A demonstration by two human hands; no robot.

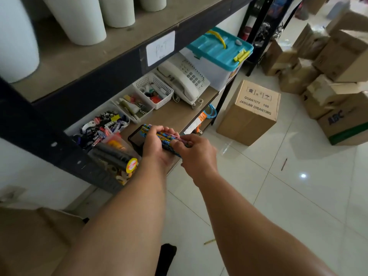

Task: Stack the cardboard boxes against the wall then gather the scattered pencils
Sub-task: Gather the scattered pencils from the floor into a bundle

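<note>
White glossy floor tiles (278, 196) adjoin a dark-framed wooden shelf (179, 114) at 10 o'clock. At centre, the left hand (154, 145) grips a bundle of blue patterned pencils (166, 138) over the shelf edge, and the right hand (196, 154) pinches the bundle's near end. Brown cardboard boxes (338, 62) stand at 2 o'clock; a brown loose pencil (283, 163) lies on the tiles at 4 o'clock and a yellow loose pencil (209, 241) at 6 o'clock.

Bright, soft daylight; top right corner washed out. Glossy floor tiles (278, 206) show small hot spot, broad sheen. Soft shadow on tiles right of cardboard box (249, 114). Dim under upper shelf (99, 62). Motion blur on white pots (79, 18), box pile (328, 62). Centre sharpest: left hand (154, 144), right hand (197, 154), pencils (163, 137). Wide-angle bending at edges; forearms (123, 216) soft.
</note>
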